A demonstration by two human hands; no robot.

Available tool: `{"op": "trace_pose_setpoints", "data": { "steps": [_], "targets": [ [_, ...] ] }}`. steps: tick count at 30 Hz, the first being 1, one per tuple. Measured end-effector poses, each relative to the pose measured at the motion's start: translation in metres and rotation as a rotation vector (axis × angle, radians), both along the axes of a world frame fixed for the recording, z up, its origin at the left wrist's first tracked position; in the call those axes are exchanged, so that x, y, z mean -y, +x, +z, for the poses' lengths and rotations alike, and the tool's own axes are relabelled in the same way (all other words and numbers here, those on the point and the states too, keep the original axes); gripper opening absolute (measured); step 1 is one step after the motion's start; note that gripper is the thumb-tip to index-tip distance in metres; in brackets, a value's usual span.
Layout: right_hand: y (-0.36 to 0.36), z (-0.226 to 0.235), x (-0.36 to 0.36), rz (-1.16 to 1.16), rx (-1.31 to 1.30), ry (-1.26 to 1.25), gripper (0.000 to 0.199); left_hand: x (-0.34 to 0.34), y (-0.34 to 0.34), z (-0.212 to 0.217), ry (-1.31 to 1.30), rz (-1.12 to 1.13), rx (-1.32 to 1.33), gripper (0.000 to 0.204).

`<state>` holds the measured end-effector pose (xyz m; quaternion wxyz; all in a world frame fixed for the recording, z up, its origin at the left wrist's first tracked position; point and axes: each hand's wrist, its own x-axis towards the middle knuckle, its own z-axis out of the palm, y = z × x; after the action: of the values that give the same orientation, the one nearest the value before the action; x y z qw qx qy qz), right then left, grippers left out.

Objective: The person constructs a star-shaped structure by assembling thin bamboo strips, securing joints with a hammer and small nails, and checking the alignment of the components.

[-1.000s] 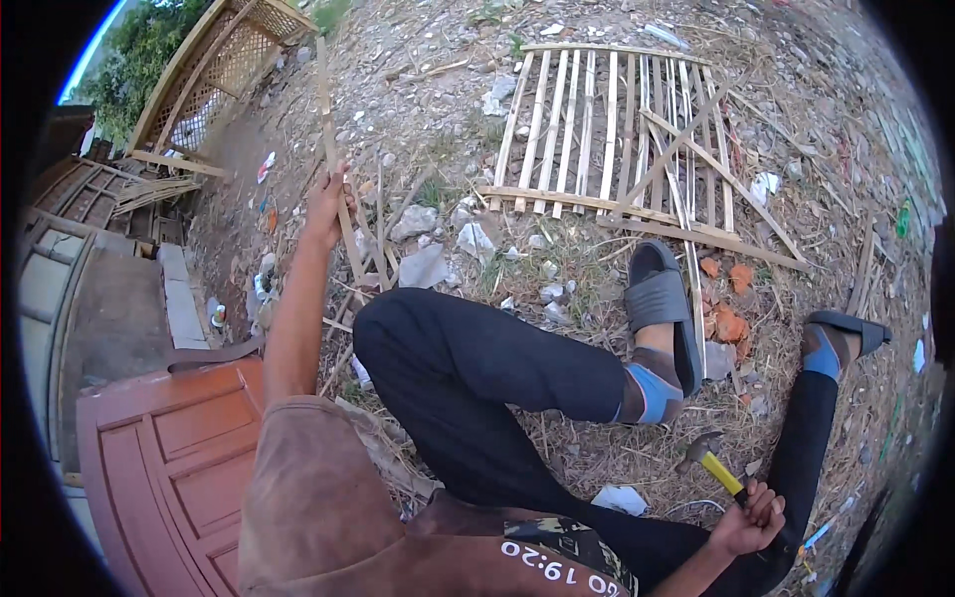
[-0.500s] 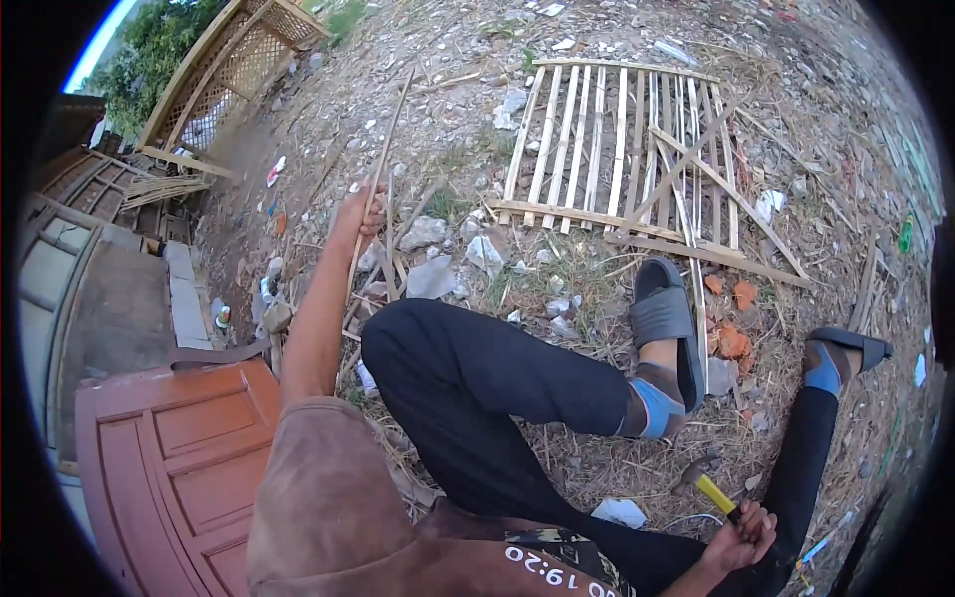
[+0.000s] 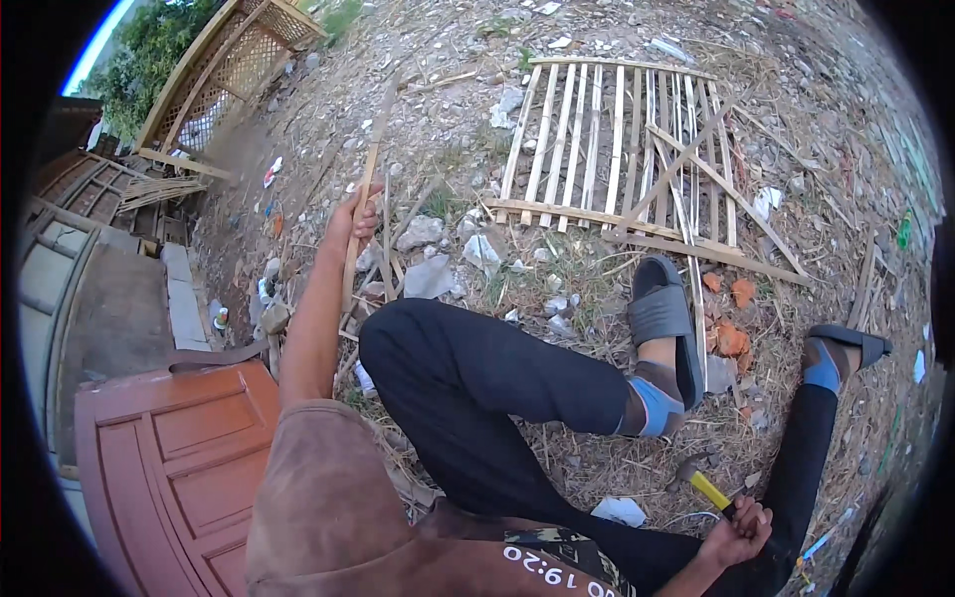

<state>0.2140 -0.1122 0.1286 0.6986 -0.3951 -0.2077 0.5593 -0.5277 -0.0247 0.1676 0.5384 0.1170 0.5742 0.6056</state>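
Your left hand (image 3: 350,216) curls its fingers around a thin wooden slat (image 3: 369,169); your right hand (image 3: 734,540) wraps its fingers around a yellow-handled hammer (image 3: 709,489).

"From where you stand, is all of the hammer (image 3: 707,488) showing?"

"No. At four o'clock the right hand (image 3: 738,537) covers its grip end, and the lower edge cuts off the forearm (image 3: 691,576)."

"And the slat (image 3: 371,162) at ten?"

"The left hand (image 3: 352,219) hides a stretch of it. Towards eleven its tip blurs into the rubble (image 3: 428,109); I can't say where it stops."

"The door (image 3: 204,423) at eight?"

"Partly behind the sleeve (image 3: 333,473), its bottom cut off by the round border."

"The lattice (image 3: 214,98), about ten?"

"Top clipped by the upper edge."

"That green thing (image 3: 904,231) near three?"

"Too small to make out."
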Motion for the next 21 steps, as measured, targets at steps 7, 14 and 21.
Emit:
{"op": "trace_pose_setpoints", "data": {
  "steps": [7,14,21],
  "targets": [
    [-0.012,0.017,-0.010,-0.095,0.135,-0.056,0.033,-0.004,0.002,-0.051,-0.397,-0.162,-0.719,0.037],
    [-0.013,0.017,-0.017,-0.150,0.011,-0.122,0.033,0.065,-0.104,-0.138,-0.454,-0.434,-1.479,0.054],
    [-0.008,0.006,-0.005,-0.166,0.066,-0.078,0.033,-0.122,0.121,-0.029,-0.103,-0.973,-1.558,0.035]
  ]
}}
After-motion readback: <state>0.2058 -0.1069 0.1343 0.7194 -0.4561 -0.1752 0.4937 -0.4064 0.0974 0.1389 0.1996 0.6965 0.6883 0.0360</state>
